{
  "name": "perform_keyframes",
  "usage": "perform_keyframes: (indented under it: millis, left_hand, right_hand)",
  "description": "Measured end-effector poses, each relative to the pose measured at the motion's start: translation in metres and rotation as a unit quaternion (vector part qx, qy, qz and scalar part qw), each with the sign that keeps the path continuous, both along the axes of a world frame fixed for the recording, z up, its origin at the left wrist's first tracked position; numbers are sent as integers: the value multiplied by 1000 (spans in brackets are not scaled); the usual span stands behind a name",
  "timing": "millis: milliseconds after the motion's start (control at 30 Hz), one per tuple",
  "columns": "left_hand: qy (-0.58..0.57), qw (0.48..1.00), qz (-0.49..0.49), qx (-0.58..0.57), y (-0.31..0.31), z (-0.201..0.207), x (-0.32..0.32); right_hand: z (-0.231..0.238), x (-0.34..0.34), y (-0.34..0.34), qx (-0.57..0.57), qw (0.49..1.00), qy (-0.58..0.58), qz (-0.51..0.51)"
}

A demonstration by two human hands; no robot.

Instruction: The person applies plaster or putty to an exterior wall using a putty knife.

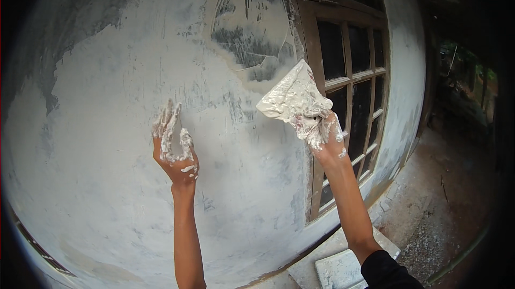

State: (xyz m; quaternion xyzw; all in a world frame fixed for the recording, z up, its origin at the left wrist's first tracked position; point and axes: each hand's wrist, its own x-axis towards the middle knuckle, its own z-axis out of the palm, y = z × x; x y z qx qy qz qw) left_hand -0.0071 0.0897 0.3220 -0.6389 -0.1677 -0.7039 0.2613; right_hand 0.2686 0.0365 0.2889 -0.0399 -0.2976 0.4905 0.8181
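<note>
My right hand (328,131) is closed round the handle of a putty knife (296,93), whose wide, flared blade is thickly coated in white putty. The blade points up and to the left, beside the window frame's edge. Putty smears cover the fingers and most of the handle. My left hand (176,144) is raised in front of the wall (123,182), holding nothing, with its thumb apart from its putty-caked fingers. Above the knife, a patch of wet-looking putty (252,26) with dark grey showing through lies on the wall.
A brown wooden window (348,80) with several dark panes is set in the wall at the right. Below it, a whitish rectangular tray or lid (340,268) lies on a pale slab near the floor. Rough ground (429,198) stretches along the right.
</note>
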Motion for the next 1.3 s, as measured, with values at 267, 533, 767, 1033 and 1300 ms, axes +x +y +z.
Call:
perform_keyframes:
  millis: [267, 533, 767, 1033, 1300]
  left_hand:
    - [37, 858, -266, -438, -75, -113, 97]
    - [-116, 805, -335, -476, -81, -125, 95]
    - [-124, 844, -259, -452, -83, -117, 96]
    - [-207, 814, -305, -449, -92, -140, 116]
    - [25, 942, -185, -279, -74, -102, 112]
  right_hand:
    - [-72, -49, -11, -55, 992, 91, 65]
    - [-161, -55, 2, 72, 988, -124, -52]
    - [-145, -67, -22, -9, 992, -129, 5]
    - [-132, -76, -28, 67, 992, -104, 35]
    - [-132, -52, -23, 82, 982, -168, 10]
